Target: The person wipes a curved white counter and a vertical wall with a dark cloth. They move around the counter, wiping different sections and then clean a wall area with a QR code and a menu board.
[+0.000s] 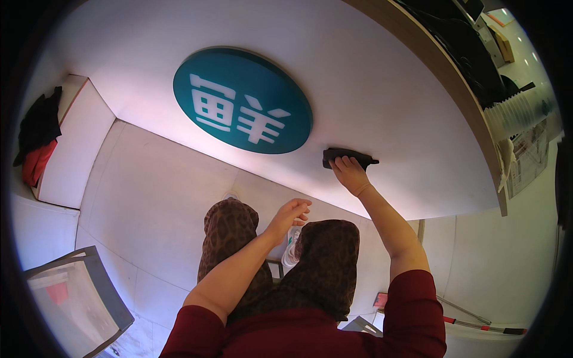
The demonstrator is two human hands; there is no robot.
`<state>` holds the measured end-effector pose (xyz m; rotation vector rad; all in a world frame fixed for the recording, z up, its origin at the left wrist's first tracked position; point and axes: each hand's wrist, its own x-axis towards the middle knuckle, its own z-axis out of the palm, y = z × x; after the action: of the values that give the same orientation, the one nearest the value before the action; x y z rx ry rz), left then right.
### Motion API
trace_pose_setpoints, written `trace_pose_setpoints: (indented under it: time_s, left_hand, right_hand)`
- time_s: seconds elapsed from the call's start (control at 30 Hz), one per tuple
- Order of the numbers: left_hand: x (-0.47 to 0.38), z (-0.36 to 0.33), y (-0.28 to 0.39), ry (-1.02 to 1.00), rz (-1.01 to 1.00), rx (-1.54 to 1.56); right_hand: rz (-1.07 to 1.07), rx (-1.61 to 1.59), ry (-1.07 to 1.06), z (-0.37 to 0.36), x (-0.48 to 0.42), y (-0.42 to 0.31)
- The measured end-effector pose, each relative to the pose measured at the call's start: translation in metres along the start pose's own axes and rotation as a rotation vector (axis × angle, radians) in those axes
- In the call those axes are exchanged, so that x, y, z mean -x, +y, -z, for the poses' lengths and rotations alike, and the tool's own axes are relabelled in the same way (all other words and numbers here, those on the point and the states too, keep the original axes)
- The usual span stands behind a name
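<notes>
My right hand (351,172) presses a dark folded cloth (347,155) flat against the white front panel (394,129) of a counter. Just left of the cloth, a round teal sign (244,100) with white writing stands out from the panel. My left hand (288,219) hangs in the air between my knees, fingers loosely curled, with nothing in it. Patterned trouser legs (329,264) show below, bent at the knees, with one white shoe (292,248) visible between them.
Stacked clear plastic cups (519,112) stand on the counter beyond its wooden edge (470,107). Black and red cloths (40,129) hang over a low white ledge at left. A grey-framed clear panel (80,300) is at lower left. Long poles (483,327) lie at lower right.
</notes>
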<state>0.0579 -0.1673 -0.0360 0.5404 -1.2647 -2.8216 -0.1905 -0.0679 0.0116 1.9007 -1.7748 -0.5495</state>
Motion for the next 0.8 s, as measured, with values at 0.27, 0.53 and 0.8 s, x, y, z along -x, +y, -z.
trace_pose_setpoints:
  time_s: [0.27, 0.53, 0.8]
  left_hand:
    - [0.002, 0.004, -0.003, 0.028, -0.017, -0.016]
    - [0.007, 0.010, -0.007, 0.056, -0.031, -0.037]
    - [0.012, 0.016, -0.005, 0.103, -0.033, -0.035]
  right_hand:
    - [-0.138, 0.109, 0.357, 0.099, -0.040, 0.055]
    - [-0.277, 0.221, 0.651, 0.159, -0.095, 0.087]
    - [-0.126, 0.089, 0.415, 0.089, -0.059, 0.049]
